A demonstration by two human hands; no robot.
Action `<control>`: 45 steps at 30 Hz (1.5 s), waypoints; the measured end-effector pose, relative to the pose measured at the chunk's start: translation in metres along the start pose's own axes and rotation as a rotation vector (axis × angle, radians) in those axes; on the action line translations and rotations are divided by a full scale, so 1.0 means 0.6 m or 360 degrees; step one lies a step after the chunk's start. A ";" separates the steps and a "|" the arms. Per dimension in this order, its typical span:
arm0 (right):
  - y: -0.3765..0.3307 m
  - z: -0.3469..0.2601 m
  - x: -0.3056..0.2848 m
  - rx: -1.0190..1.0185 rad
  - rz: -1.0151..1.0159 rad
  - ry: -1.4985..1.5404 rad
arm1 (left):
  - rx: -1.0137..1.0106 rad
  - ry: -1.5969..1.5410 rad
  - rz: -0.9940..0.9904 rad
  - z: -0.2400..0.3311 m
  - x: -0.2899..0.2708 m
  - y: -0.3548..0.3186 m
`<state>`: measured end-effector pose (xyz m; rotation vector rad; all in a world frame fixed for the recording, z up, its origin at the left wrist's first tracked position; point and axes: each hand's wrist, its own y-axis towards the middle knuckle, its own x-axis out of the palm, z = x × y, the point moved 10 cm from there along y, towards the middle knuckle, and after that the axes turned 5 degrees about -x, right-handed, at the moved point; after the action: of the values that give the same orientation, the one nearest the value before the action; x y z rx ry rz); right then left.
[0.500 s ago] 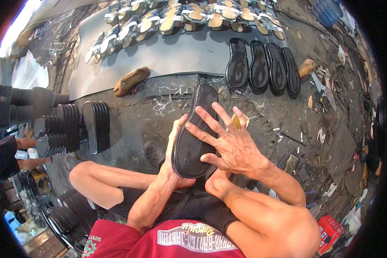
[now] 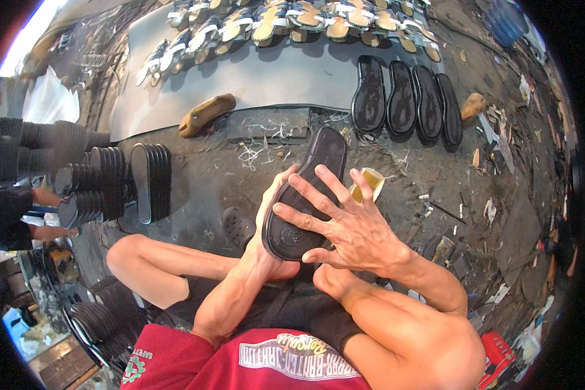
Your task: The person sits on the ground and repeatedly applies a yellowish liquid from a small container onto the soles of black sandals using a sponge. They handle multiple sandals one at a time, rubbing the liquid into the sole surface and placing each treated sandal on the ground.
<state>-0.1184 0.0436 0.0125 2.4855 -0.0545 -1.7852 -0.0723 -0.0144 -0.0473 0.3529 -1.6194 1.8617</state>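
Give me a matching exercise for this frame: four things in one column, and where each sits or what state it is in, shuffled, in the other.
Things:
1. black sole
2. four black soles
3. wooden shoe last
4. stack of black soles

Places or states:
A. lying on the front edge of the grey sheet, left of centre
B. standing on edge on the floor to the person's left
C. held by the left hand with the right hand pressed flat on it, fingers spread
D. laid side by side in a row at the right end of the grey sheet

Pairs: 1-C, 2-D, 3-A, 4-B
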 end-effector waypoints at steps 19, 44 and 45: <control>-0.019 -0.009 -0.026 -0.0347 0.0272 -0.0006 | 0.0394 0.0620 -0.0388 0.034 -0.006 -0.019; -0.026 -0.039 -0.011 -0.0172 0.0365 0.0350 | 0.0056 -0.0323 -0.0950 0.033 -0.008 0.070; -0.033 -0.002 -0.040 0.0008 0.0493 0.0430 | 0.0036 -0.0408 -0.1036 0.032 -0.003 0.070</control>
<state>-0.1253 0.0654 0.0341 2.5278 -0.4015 -1.3237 -0.1008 -0.0348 -0.0775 1.0276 -1.4063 1.3702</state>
